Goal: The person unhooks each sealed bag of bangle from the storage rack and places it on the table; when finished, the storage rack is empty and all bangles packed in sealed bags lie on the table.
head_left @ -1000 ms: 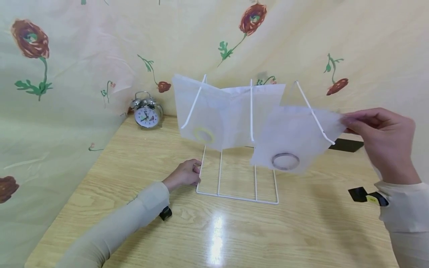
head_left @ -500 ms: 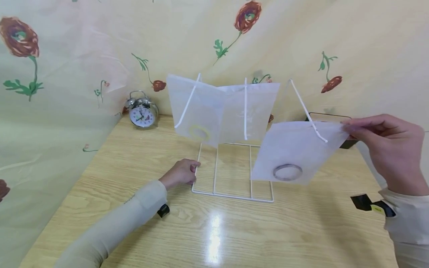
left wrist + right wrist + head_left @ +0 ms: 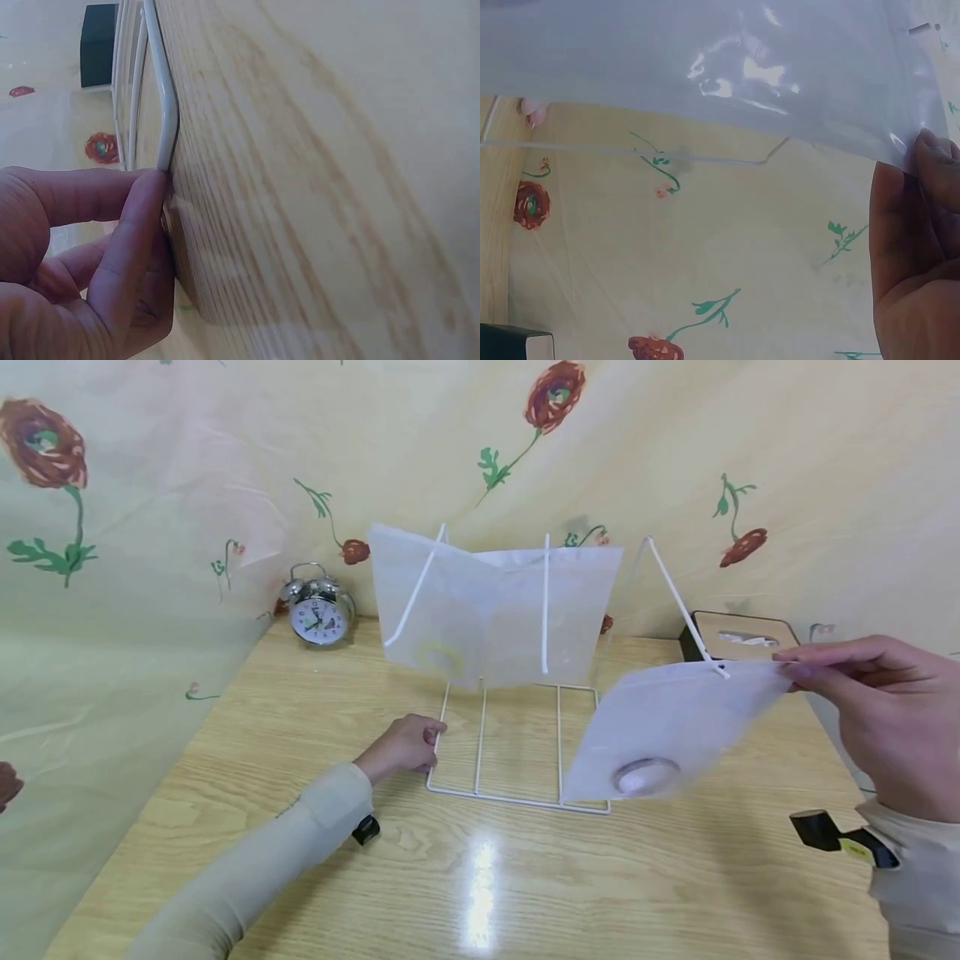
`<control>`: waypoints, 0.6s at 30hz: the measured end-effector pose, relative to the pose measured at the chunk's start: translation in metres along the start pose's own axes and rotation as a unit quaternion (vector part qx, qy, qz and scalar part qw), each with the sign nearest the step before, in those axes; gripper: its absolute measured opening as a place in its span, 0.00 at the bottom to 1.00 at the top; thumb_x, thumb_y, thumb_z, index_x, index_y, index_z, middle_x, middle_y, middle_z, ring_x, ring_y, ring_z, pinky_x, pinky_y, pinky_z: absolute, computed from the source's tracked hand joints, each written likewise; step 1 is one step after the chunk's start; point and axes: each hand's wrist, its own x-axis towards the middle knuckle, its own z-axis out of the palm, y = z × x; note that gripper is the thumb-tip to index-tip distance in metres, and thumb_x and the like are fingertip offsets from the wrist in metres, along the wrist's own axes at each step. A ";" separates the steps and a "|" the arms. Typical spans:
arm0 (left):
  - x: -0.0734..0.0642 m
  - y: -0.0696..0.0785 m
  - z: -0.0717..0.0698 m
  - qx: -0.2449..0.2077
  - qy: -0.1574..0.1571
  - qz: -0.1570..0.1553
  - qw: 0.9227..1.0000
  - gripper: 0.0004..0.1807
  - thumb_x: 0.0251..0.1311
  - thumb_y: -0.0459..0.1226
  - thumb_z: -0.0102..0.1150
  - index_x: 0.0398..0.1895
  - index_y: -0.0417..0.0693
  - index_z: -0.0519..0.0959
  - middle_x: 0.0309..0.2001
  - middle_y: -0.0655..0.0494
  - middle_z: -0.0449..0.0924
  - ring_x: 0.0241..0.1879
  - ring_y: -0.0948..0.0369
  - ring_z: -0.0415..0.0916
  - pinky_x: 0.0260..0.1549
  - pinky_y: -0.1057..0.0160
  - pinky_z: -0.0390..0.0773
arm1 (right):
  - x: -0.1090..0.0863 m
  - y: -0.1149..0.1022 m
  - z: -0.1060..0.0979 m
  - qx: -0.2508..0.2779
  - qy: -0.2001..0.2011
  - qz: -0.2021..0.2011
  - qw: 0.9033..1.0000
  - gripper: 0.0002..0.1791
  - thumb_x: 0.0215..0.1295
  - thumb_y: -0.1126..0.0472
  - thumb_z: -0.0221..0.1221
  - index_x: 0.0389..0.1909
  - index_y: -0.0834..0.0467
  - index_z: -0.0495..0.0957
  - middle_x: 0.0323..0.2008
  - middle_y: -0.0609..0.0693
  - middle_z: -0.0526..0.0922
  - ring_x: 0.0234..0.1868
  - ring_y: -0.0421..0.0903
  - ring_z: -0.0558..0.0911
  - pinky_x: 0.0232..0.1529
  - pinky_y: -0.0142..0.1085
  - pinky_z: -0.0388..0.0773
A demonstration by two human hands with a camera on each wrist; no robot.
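My right hand (image 3: 892,714) pinches the top right corner of a translucent plastic bag (image 3: 675,714) with a dark ring-shaped bangle inside. The bag's top edge is at the tip of the right prong of a white wire display rack (image 3: 517,799); in the right wrist view a prong tip (image 3: 920,29) shows against the plastic. Two similar bags hang from the other prongs: the left bag (image 3: 408,593) has a yellow ring in it, and the middle bag (image 3: 581,610) is beside it. My left hand (image 3: 403,745) pinches the left side wire of the rack's base between thumb and fingers.
The rack stands on a wood-grain table (image 3: 337,877). A silver twin-bell alarm clock (image 3: 318,610) is at the back left. At the back right, partly behind the right hand, is a dark-sided box (image 3: 738,639) with a brown top. Flower-patterned cloth (image 3: 420,443) hangs behind.
My right hand has moved down and towards me, and its bag has slid along the right prong to the tip. The left hand keeps its hold on the rack; the head view shifted slightly.
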 end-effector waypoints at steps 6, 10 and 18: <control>0.001 -0.002 -0.002 -0.003 0.005 0.002 1.000 0.36 0.49 0.18 0.62 0.66 0.40 0.75 0.42 0.49 0.72 0.29 0.58 0.76 0.29 0.66 0.86 | -0.003 -0.002 -0.003 -0.015 -0.015 0.010 1.000 0.12 0.60 0.87 0.56 0.43 0.90 0.69 0.44 0.66 0.85 0.45 0.52 0.87 0.51 0.35 0.82; 0.001 -0.002 -0.002 -0.005 0.008 0.001 1.000 0.37 0.47 0.17 0.60 0.66 0.39 0.75 0.41 0.49 0.72 0.29 0.58 0.75 0.29 0.66 0.86 | -0.004 0.001 -0.002 0.051 -0.028 -0.004 0.998 0.09 0.60 0.88 0.54 0.41 0.90 0.70 0.43 0.69 0.84 0.45 0.56 0.86 0.51 0.37 0.83; 0.002 -0.001 -0.002 -0.012 0.007 -0.003 1.000 0.37 0.46 0.16 0.59 0.66 0.38 0.74 0.39 0.49 0.71 0.29 0.59 0.73 0.29 0.65 0.86 | -0.013 0.006 -0.023 0.060 -0.039 -0.024 0.997 0.09 0.64 0.81 0.57 0.39 0.89 0.72 0.43 0.67 0.85 0.46 0.53 0.86 0.48 0.33 0.84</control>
